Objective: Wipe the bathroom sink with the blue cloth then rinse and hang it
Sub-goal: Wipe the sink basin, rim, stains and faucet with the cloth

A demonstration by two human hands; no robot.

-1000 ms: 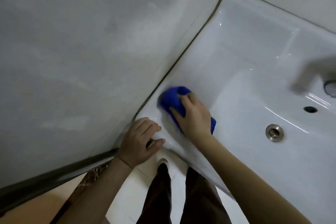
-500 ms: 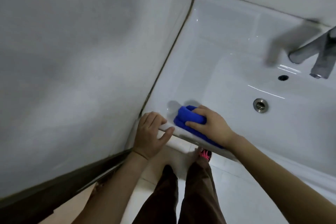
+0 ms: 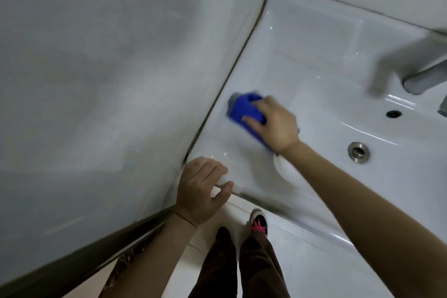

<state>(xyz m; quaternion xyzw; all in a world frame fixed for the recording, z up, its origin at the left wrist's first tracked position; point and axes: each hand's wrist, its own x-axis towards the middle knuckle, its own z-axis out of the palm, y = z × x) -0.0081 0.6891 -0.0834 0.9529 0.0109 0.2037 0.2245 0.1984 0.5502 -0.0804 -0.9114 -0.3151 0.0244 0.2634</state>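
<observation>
One blue cloth [image 3: 243, 111] in right hand [image 3: 275, 124]; left hand [image 3: 200, 189] grips sink [image 3: 314, 60].

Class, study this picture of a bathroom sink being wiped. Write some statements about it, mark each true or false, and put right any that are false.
1. The right hand presses the blue cloth on the sink close to the wall. True.
2. The left hand holds a second cloth. False: it grips the sink's front corner and holds no cloth.
3. The blue cloth covers the drain. False: the drain lies uncovered, apart from the cloth, further right in the basin.
4. A dark overflow hole shows in the basin near the faucet. True.
</observation>
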